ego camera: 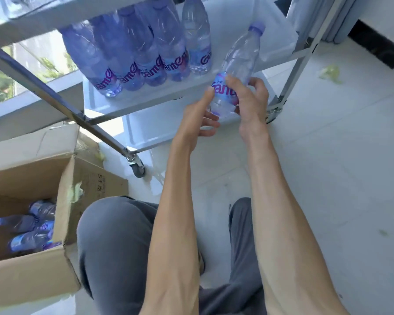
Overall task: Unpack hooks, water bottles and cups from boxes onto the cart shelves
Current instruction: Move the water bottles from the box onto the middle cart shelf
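Clear plastic, purple-capped and purple-labelled: a water bottle [236, 71] is held in both hands in front of a white wheeled cart. The left hand [203, 117] cups its base from below, thumb up along the label and fingers curled underneath. The right hand [251, 98] wraps the lower body from the other side, fingers curled across the label. The bottle tilts, cap leaning up and away toward the back of the middle shelf [150, 100].

On that shelf a row of matching bottles [146, 57] stands touching one another, filling the left part; the right part of the shelf is bare. A lower shelf [146, 135] shows beneath. At lower left an open cardboard box [32, 276] sits on the pale tiled floor beside the person's knee, with several more bottles [25, 233] lying inside.

Judged risks: the bottle's base is at the shelf's raised front lip, so a low approach could catch the lip and jolt the grip. Set down tilted, it could topple, and if it knocks the end bottle [197, 37] of the row, the whole line may fall. The cart stands on a caster [137, 168], so a firm push could roll it away.
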Demonstrator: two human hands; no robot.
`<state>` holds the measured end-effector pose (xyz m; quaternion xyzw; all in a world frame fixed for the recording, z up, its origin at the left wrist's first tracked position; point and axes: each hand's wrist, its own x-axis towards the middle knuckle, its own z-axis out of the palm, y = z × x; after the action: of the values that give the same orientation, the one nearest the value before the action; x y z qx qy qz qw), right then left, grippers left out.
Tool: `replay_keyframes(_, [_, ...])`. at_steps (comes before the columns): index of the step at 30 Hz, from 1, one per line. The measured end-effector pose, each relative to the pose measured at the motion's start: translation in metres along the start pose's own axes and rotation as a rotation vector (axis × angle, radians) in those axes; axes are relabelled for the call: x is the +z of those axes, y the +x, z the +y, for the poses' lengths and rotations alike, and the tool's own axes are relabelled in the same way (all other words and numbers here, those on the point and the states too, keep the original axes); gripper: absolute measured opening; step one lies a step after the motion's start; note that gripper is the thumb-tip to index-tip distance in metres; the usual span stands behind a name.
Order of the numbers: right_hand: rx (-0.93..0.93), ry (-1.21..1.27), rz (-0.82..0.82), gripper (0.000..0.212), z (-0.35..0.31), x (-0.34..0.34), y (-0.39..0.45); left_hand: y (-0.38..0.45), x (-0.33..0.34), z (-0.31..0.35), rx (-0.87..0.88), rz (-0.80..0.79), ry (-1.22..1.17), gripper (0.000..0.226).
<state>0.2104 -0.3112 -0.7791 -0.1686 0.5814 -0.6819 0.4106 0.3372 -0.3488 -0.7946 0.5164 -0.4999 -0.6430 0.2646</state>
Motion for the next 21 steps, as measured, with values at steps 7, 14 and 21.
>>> replay_keyframes(7, [-0.104,-0.008,-0.203,0.047,-0.019,0.018,-0.017,-0.01,0.001,-0.009,0.297,-0.038,-0.225,0.04])
replay_keyframes(14, [-0.079,0.129,-0.443,0.03,-0.015,0.009,-0.008,0.001,-0.005,-0.003,0.122,-0.197,-0.364,0.052])
replay_keyframes(21, [-0.246,-0.129,0.017,0.039,0.0,0.015,0.019,0.037,0.0,0.0,0.093,0.274,-0.022,0.039])
